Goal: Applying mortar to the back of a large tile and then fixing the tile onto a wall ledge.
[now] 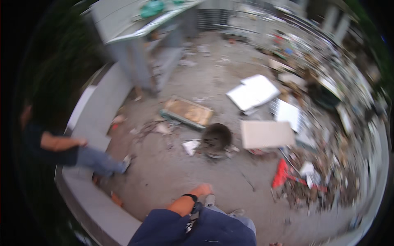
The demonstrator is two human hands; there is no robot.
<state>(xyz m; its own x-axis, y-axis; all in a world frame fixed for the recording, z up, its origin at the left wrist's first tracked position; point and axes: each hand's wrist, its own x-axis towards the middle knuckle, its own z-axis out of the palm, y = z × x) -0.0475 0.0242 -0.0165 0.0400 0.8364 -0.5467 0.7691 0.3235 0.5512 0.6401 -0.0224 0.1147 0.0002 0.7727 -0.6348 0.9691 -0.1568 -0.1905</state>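
Observation:
My left hand (203,189) hangs in front of my body, a dark watch on its wrist. Motion blur smears its fingers, and I make out no object in it. At the lower edge, a small bit of my right hand (276,244) shows, its fingers mostly cut off. Ahead of the left hand, apart from it, a round dark bucket (217,137) stands on the floor. A bright red broad-headed tool (280,173), its exact kind unclear, lies to the right beside loose debris.
A person (69,145) is by the low grey wall (92,211) at left. A framed brownish panel (188,111) lies beyond the bucket. White boards (253,93) and a beige box-like piece (267,134) lie right, before a large debris heap (328,164). A grey shelf unit (135,57) stands far left.

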